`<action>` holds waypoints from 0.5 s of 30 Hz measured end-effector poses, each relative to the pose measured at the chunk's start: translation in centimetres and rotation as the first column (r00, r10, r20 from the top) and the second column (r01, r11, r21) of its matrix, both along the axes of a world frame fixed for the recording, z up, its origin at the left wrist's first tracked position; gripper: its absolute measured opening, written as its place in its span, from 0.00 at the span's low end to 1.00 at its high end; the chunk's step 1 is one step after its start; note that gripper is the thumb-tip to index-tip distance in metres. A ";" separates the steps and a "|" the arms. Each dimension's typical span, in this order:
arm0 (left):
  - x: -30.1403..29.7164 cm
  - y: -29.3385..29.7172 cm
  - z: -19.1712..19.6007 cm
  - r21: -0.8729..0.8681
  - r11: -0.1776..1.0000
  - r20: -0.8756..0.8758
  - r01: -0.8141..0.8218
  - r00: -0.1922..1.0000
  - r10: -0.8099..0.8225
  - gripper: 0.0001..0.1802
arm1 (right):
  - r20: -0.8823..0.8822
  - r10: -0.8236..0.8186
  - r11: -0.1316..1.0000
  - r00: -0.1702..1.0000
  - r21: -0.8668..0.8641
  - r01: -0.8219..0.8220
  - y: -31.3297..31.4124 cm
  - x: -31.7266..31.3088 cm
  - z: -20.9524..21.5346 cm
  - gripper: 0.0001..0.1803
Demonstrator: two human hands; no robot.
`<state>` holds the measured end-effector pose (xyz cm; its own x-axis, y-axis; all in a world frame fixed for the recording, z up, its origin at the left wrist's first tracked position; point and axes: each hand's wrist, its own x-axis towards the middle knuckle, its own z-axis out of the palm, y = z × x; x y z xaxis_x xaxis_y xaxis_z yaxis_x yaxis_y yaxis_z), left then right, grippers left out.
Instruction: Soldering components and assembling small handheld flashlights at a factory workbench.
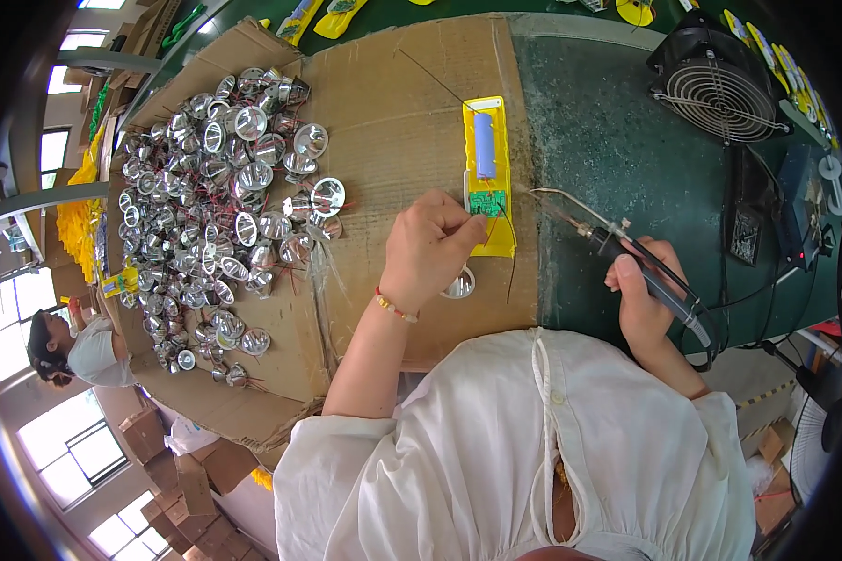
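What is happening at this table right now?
A person in a white top works at a bench covered with cardboard. The left hand pinches at a small green circuit board in a yellow plastic housing that also holds a blue cylindrical cell. The right hand holds a soldering iron, its tip just right of the housing. A heap of shiny silver reflectors lies to the left, and a small fan stands at upper right.
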<state>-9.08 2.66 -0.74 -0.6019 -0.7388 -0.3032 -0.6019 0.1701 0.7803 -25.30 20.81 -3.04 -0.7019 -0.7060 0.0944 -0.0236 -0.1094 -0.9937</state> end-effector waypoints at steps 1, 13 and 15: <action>0.0 0.0 -0.1 -0.007 1.000 -0.005 0.000 1.000 0.000 0.08 | -0.006 -0.013 1.000 1.000 0.009 0.013 0.1 -0.3 -0.2 0.09; 0.8 0.5 0.7 -0.246 0.969 -0.016 0.034 0.999 -0.039 0.05 | 0.040 -0.107 0.994 0.993 0.036 0.106 0.6 -2.5 -1.1 0.07; -1.0 -1.1 0.8 -0.160 0.980 0.104 0.115 0.990 -0.099 0.08 | 0.034 -0.107 0.991 0.994 0.079 0.104 0.5 -2.9 -1.4 0.08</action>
